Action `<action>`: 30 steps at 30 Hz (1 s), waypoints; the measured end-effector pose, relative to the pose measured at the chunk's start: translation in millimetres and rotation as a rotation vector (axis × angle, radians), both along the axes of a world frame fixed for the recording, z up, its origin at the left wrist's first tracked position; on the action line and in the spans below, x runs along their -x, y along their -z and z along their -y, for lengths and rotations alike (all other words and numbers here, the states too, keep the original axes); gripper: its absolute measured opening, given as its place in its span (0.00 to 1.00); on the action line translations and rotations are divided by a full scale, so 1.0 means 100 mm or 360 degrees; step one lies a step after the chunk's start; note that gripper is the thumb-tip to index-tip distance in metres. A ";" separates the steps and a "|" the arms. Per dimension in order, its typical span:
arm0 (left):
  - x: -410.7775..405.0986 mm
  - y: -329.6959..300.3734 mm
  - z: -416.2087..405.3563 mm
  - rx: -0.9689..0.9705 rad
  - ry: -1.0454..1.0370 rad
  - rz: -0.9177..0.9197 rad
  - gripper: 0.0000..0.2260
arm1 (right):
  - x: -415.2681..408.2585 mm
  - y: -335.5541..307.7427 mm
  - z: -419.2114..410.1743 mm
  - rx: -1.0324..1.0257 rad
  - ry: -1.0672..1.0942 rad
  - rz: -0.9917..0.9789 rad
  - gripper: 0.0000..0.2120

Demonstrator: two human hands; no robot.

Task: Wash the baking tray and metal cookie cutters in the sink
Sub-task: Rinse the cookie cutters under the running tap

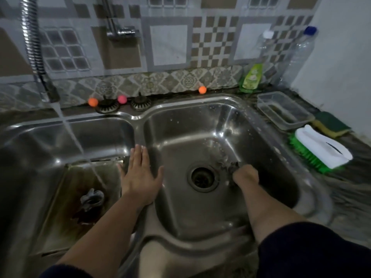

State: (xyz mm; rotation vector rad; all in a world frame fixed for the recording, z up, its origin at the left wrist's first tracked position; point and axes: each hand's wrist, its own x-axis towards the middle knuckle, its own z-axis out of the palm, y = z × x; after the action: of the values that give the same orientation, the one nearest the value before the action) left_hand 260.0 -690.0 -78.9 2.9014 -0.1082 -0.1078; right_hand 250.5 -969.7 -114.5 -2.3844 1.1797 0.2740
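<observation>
Steel made up the biggest thing in view, a double-bowl stainless sink (138, 117), and everything else sat relative to its central divider. Left of the divider, a stained rectangular metal baking tray (66, 201) lay tilted in the left bowl, water from the coiled chrome hose tap (32, 41) streaming onto its upper edge. A small silvery metal cookie cutter (91, 198) rested on the tray's floor, well left of the divider. Over the divider itself, the left hand (140, 175) lay flat with fingers straight and spread, its outer edge at the tray's right rim and apart from that cutter. Right of the divider, down in the right bowl just beside the round drain (202, 176), the right hand (246, 174) was curled around dark, blurred metal cookie cutters (228, 164); their shapes could not be made out. Farther right, on the counter, lay a white-handled scrubbing brush with green bristles (321, 151), a clear plastic tub (285, 111), and a green-and-yellow sponge (331, 123).
</observation>
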 end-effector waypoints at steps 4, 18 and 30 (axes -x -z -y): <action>-0.03 0.02 -0.01 -0.0033 0.0004 0.0023 0.35 | -0.04 0.07 0.05 -0.0060 0.0028 -0.0033 0.16; -0.03 0.00 -0.07 0.0154 0.0076 -0.0004 0.34 | -0.10 -0.27 -0.55 -0.0086 -0.0487 0.0266 0.21; 0.16 0.16 -1.17 0.0135 0.0157 -0.0309 0.27 | -0.04 -0.69 -2.50 0.0175 -0.1662 0.0728 0.19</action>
State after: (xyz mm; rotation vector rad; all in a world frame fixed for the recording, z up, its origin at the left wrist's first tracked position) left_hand 243.9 -572.6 -95.4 2.7834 -0.2157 -0.3908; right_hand 254.2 -719.6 -45.8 -2.7346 -0.3161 -0.0337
